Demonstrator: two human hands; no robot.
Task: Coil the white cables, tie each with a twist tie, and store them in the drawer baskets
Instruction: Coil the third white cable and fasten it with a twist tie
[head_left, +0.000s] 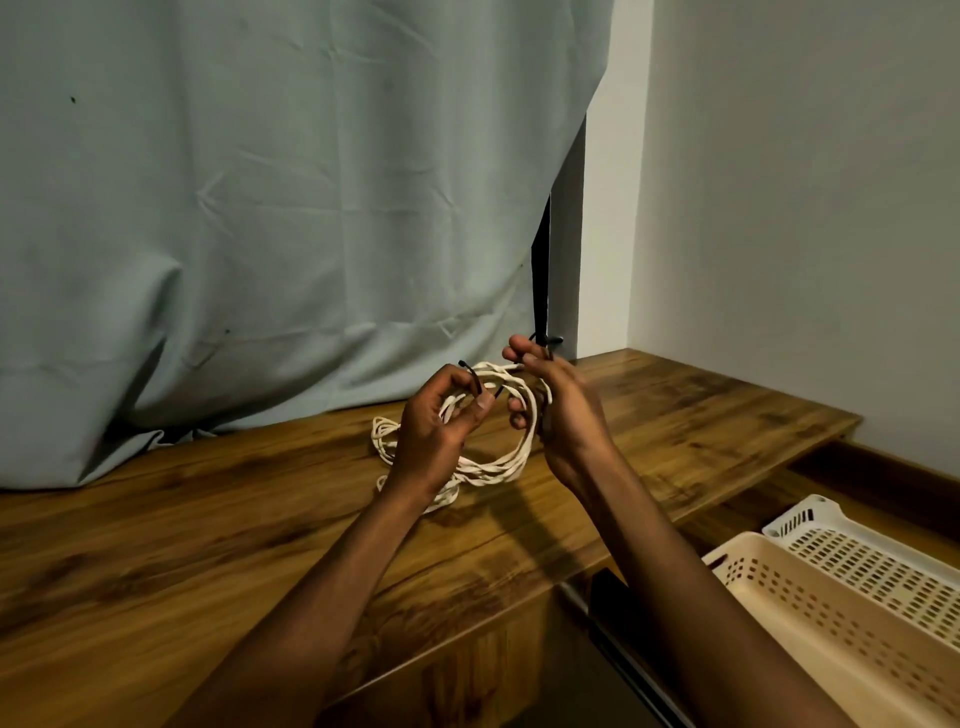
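The coil (506, 457) of white cable hangs in the air between both hands, just above the tabletop (182, 519), its lower loops sagging toward the wood. The left hand (441, 415) has its fingers curled round the coil's left side, pinning the loops together so they cannot spring apart; a dark cable end (470, 375) sticks up past its thumb. The right hand (550, 395) holds the coil's upper right, fingers and thumb pinching near the top, where a thin dark strand shows. That may be a twist tie or the cable's other end; I cannot tell which. Held this way, the bundle looks ready to be bound, so the step in hand is probably tying, with the coiling mostly done.

A second cable (387, 436) lies loose on the tabletop just behind and beneath the left hand, partly hidden by the wrist. It appears untied and still waits its turn.

At lower right two perforated baskets sit side by side below the tabletop's edge: a cream basket (831, 639) nearer, a white basket (883, 551) beyond it. Neither shows any cable in the parts visible, so storing seems not yet begun.

The tabletop is dark, grained wood. A pale green curtain (260, 208) hangs behind it, its hem bunched on the wood, and a plain wall (805, 208) closes the right side.
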